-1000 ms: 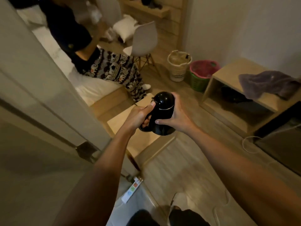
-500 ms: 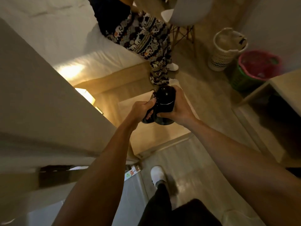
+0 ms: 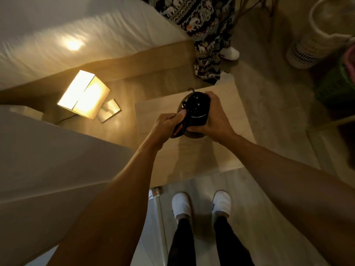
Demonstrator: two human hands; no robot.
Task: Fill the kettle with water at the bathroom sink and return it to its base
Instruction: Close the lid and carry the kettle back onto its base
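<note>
A glossy black kettle (image 3: 196, 110) is held low over a light wooden side table (image 3: 226, 154), seen from above with its lid closed. My left hand (image 3: 167, 125) is wrapped around the kettle's handle on its left side. My right hand (image 3: 215, 120) cups the kettle's body from the right. A thin dark cord end (image 3: 191, 90) shows just behind the kettle. The kettle's base is hidden under the kettle and hands, so I cannot tell whether the kettle rests on it.
A lit square lamp (image 3: 84, 96) stands on the floor left of the table, beside the bed (image 3: 76, 35). A seated person's patterned trouser leg (image 3: 207, 45) is beyond the table. A white basket (image 3: 315, 45) and green basket (image 3: 338, 85) stand right. A grey door or wall panel (image 3: 48, 169) is at left.
The view has tilted down and moved closer to the table. The kettle, still in both hands, has come lower over the table top. My slippered feet have stopped at its near edge.
</note>
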